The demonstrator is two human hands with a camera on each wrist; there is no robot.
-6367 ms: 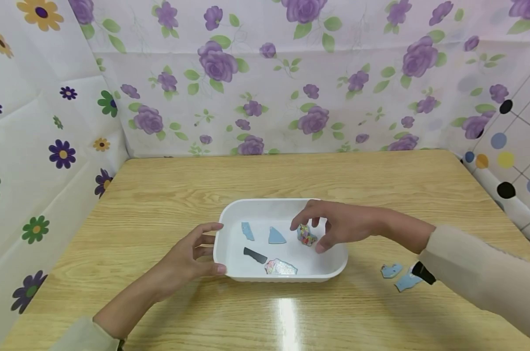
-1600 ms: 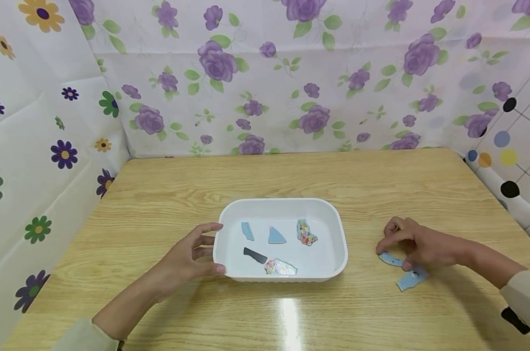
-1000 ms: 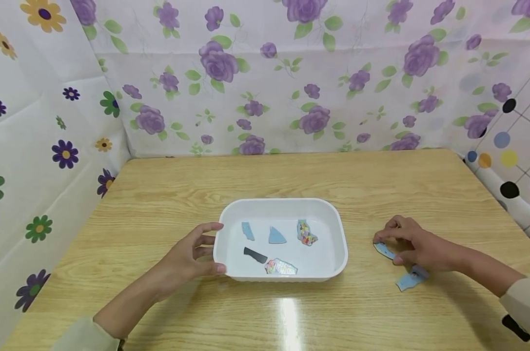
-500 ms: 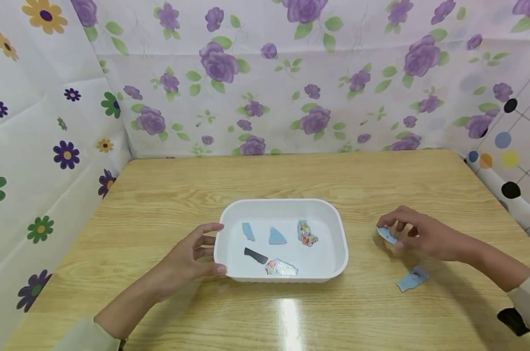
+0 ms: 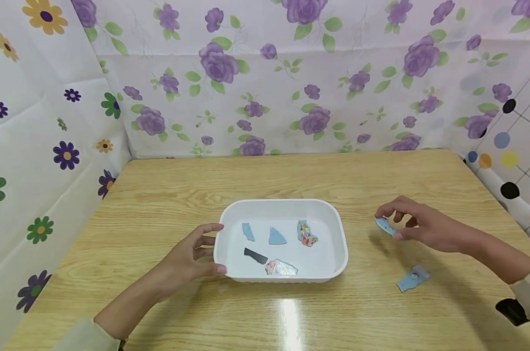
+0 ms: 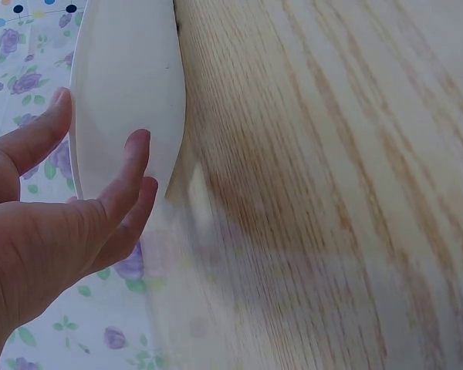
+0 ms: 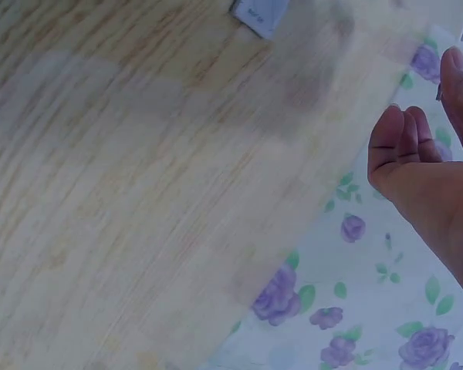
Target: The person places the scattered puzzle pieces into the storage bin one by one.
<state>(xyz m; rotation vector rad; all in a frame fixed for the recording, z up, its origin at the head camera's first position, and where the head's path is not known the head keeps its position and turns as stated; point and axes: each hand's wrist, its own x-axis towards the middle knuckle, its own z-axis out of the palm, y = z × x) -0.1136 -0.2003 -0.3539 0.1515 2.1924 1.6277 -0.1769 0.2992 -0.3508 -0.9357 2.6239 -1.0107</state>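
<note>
My right hand (image 5: 422, 225) pinches a flat, irregular light-blue piece (image 5: 384, 225) between thumb and fingertips, its shadow on the table below. In the right wrist view only a sliver of that piece shows by the thumb. Below the hand lies another light-blue piece (image 5: 412, 279) with a pale end. My left hand (image 5: 181, 261) rests at the left end of a white plastic tub (image 5: 340, 243), thumb and fingers spread along its rim. Inside the tub lie two light-blue pieces (image 5: 277, 236), a multicoloured piece (image 5: 306, 235), a black strip-like piece (image 5: 255, 255) and a shiny pinkish piece (image 5: 281, 267).
The tub stands mid-table on a wood-grain tabletop (image 5: 172, 190). Flower-printed sheets (image 5: 273, 83) hang behind and at the left, and a dotted sheet (image 5: 517, 146) at the right. Light glares off the table in front of the tub.
The right hand has left the tub, where the multicoloured piece lies, and has picked a light-blue piece up from the table at the right. The left hand has stayed at the tub.
</note>
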